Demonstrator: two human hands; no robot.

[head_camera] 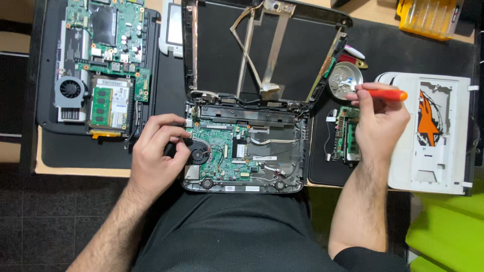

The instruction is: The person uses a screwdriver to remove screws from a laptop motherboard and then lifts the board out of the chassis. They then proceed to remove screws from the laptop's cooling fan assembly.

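An opened small laptop (pixel 262 146) lies at the table's front edge with its green circuit board (pixel 224 153) bare and its lid frame (pixel 267 50) propped up without a screen. My left hand (pixel 159 148) rests on the laptop's left side, fingers curled by the round fan (pixel 200 153). My right hand (pixel 380 123) holds an orange-handled screwdriver (pixel 385 94) over the round metal dish (pixel 345 80) of screws, to the right of the laptop.
A second stripped laptop (pixel 98 65) with a fan and memory module lies at back left. A small green board (pixel 347 136) sits right of the open laptop. A white cover panel (pixel 428 136) lies at far right, a yellow case (pixel 428 17) at back right.
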